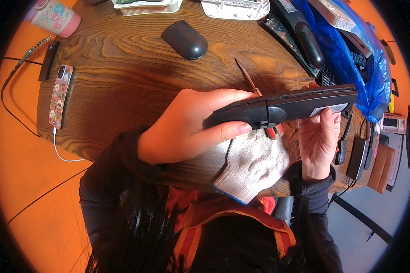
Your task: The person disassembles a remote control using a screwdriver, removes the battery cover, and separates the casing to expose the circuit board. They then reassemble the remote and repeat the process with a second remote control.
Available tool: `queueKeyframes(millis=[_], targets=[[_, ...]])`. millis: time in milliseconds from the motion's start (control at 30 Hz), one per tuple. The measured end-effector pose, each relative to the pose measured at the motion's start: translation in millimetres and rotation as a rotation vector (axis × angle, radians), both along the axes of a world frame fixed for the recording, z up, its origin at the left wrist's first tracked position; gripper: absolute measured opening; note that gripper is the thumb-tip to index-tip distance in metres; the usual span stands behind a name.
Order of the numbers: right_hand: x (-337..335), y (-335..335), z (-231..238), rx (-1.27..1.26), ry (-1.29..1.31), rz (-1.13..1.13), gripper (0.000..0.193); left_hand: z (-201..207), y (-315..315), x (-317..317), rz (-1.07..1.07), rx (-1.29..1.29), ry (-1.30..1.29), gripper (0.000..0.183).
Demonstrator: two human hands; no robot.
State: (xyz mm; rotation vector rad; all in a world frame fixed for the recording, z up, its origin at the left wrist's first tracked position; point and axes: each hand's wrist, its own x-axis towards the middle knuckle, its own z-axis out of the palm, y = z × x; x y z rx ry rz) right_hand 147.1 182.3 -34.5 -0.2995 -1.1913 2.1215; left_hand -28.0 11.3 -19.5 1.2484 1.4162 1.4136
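Both hands hold a long, thin black plastic device, raised above the table and seen edge-on, with a seam along its side and a pale label near its right end. My left hand wraps the thicker rounded end, thumb below and fingers behind. My right hand pinches the far end, its thumb on the label side. Behind and beneath the device lies a screwdriver, its shaft pointing away and its red handle partly hidden. A whitish knitted work glove lies on the near table edge.
A black rounded plastic cover lies on the wooden table. At left are a phone in a stickered case and a pink-and-white cup. White casings stand at the back; a blue plastic bag with device parts is at right.
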Motion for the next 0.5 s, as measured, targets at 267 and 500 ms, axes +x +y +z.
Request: queueKeyframes(millis=[267, 500], targets=[[-0.5, -0.9, 2.4, -0.035, 0.062, 0.037, 0.032, -1.7, -3.4, 3.0, 0.09, 0.103, 0.156, 0.031], [1.5, -5.0, 1.3, -0.072, -0.011, -0.057, 0.027, 3.3, 1.3, -2.1, 0.086, 0.024, -0.073, 0.038]])
